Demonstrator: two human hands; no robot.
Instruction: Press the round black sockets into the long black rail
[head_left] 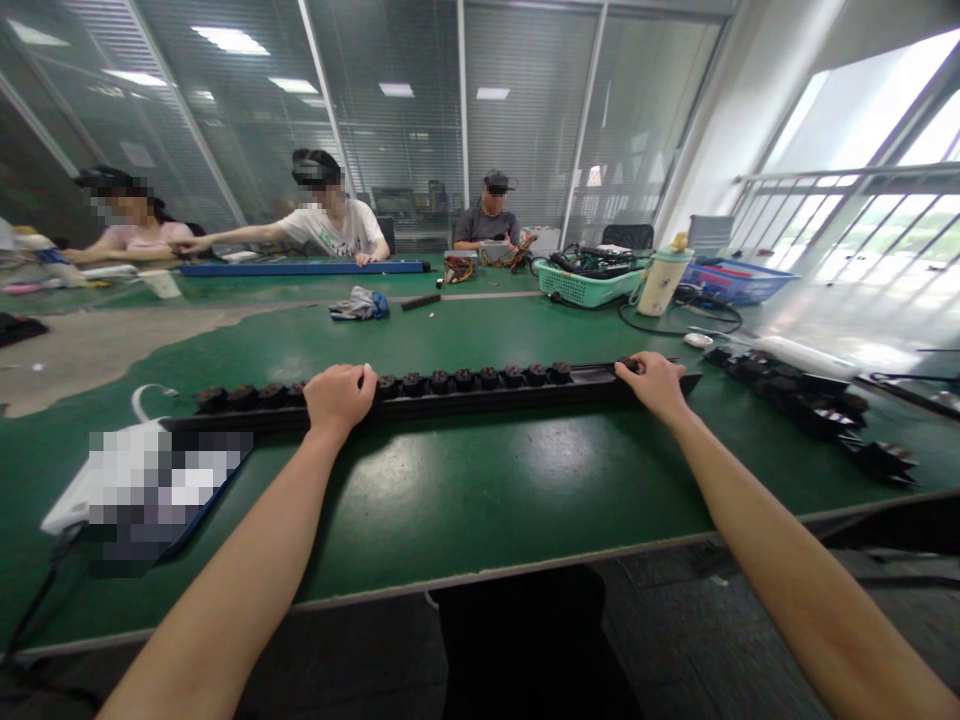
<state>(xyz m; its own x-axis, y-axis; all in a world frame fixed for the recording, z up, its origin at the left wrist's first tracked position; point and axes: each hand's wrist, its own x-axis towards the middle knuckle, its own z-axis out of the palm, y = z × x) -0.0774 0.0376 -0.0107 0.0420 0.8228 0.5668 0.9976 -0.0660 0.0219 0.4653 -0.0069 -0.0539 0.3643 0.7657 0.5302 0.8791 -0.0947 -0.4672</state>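
A long black metal channel [480, 400] lies across the green table in front of me. It carries a row of round black socket modules [464, 379], like those of a power strip. My left hand [339, 397] is closed over the channel left of its middle, hiding a few modules. Near the right end, my right hand [657, 384] pinches a small black socket module [627, 366] at the channel. Between that hand and the row, a stretch of the channel holds no modules. Further right, loose black modules [795, 390] lie in a line on the table.
A phone [184, 510] and a white device [112, 470] lie at left. Beyond the channel are grey gloves [360, 304], a green basket [589, 285] of cables, a cream bottle [664, 280] and a blue basket [739, 283]. Several people sit across the table, near a long blue bar [304, 268].
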